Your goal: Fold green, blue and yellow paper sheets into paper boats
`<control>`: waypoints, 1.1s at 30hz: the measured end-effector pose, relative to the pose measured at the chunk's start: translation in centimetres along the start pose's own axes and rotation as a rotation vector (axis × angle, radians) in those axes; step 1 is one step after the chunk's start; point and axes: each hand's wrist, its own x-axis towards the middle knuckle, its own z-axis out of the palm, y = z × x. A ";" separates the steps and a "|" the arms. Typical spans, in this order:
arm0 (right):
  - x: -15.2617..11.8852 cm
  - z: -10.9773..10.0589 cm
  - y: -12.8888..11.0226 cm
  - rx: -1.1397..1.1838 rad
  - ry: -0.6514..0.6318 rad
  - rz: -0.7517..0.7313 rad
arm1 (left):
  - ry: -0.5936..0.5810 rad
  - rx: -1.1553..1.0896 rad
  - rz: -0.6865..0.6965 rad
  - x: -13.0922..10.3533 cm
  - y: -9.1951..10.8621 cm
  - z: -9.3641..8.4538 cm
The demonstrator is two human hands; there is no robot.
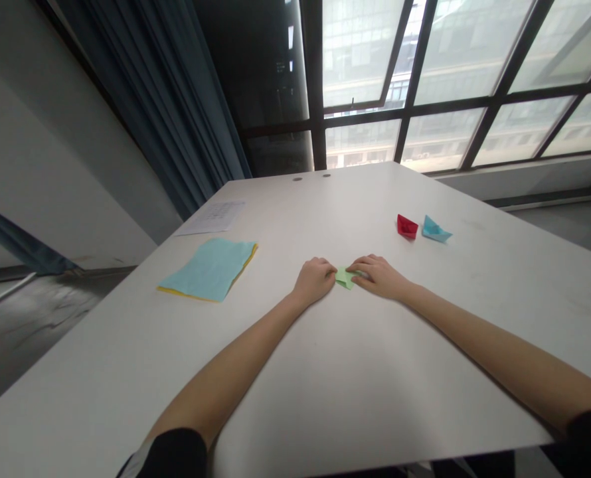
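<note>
A small piece of folded light green paper (344,278) lies on the white table between my two hands. My left hand (316,279) is closed at its left edge, thumb and fingers pinching the paper there. From the right, my right hand (376,275) has its fingers and thumb on the paper's other side, the fingertips covering that edge. Parts of the green paper are hidden under the fingers of both hands.
Beyond my right hand stand a red paper boat (408,227) and a light blue paper boat (435,230). At left lies a stack of blue and yellow paper sheets (210,269), with a printed white sheet (213,218) behind it. The table (295,385) ends near a curtain and windows.
</note>
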 end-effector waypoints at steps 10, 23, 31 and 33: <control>0.0 -0.1 -0.1 0.016 0.007 0.004 | -0.040 0.122 -0.079 -0.4 2.0 -0.2; -0.1 0.0 0.0 0.008 0.024 -0.001 | -0.043 0.180 -0.081 -0.4 2.3 0.1; -0.2 0.1 0.0 -0.029 0.043 0.064 | -0.039 0.168 -0.109 -0.5 2.2 0.0; -0.2 0.0 -0.1 -0.025 0.041 0.070 | -0.029 0.145 -0.125 -0.5 2.2 -0.1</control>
